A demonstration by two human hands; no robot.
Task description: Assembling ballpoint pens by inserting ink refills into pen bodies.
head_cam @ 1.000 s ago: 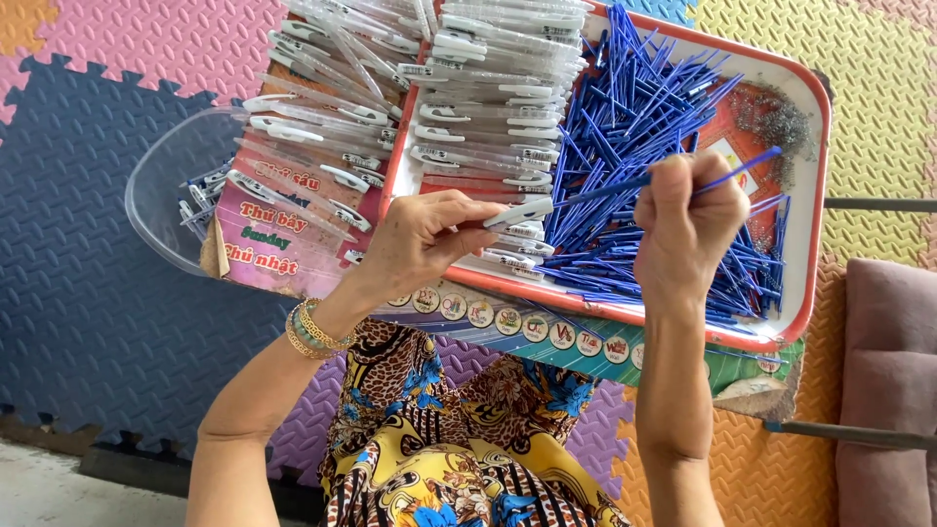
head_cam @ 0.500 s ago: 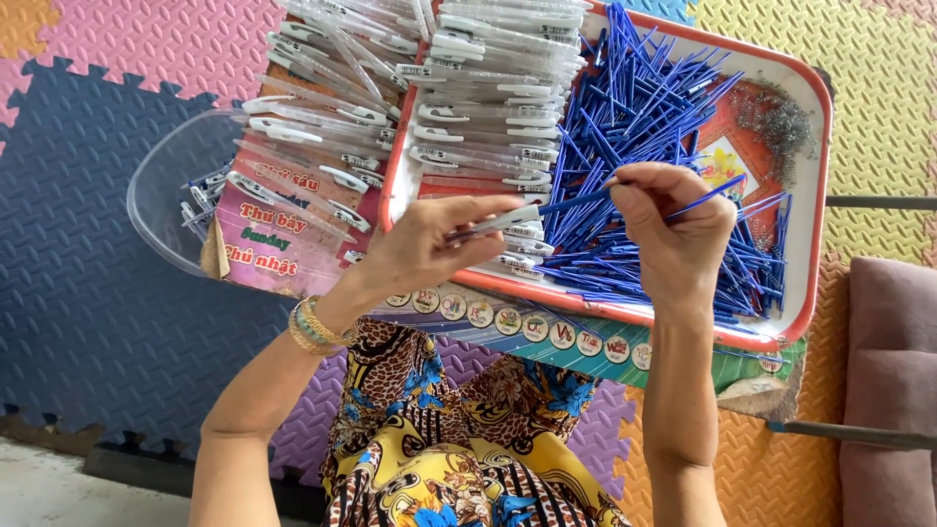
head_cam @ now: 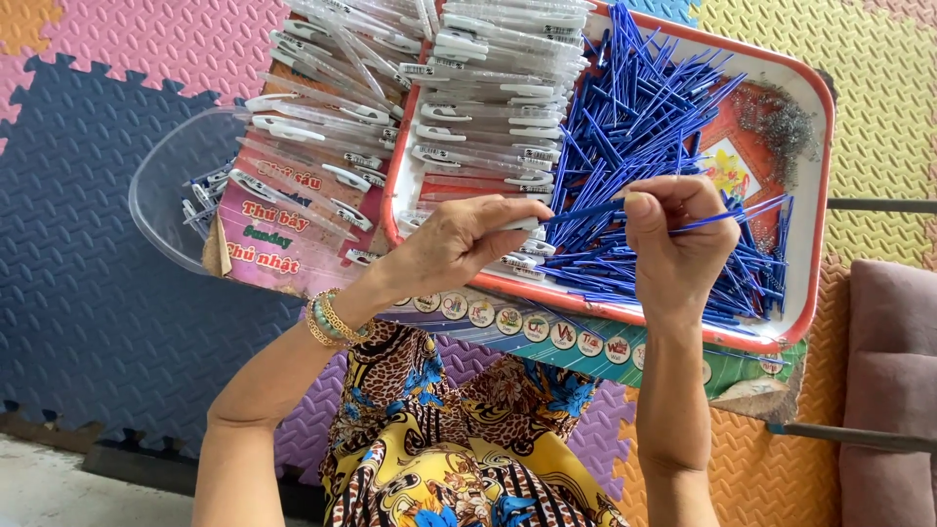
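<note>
here both hands (head_cam: 576, 234) pinch a blue refill (head_cam: 586, 211).

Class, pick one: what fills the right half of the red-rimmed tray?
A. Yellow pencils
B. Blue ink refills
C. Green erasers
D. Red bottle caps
B: a heap of thin blue ink refills lies in the right part of the red-rimmed tray, beside the stacked clear pen barrels.

Below me I see a floor of interlocking foam mats (head_cam: 107, 322) in navy, pink, yellow and orange under daylight, with a mauve cushion (head_cam: 893, 390) at the right edge and bare concrete (head_cam: 59, 488) bottom left.
</note>
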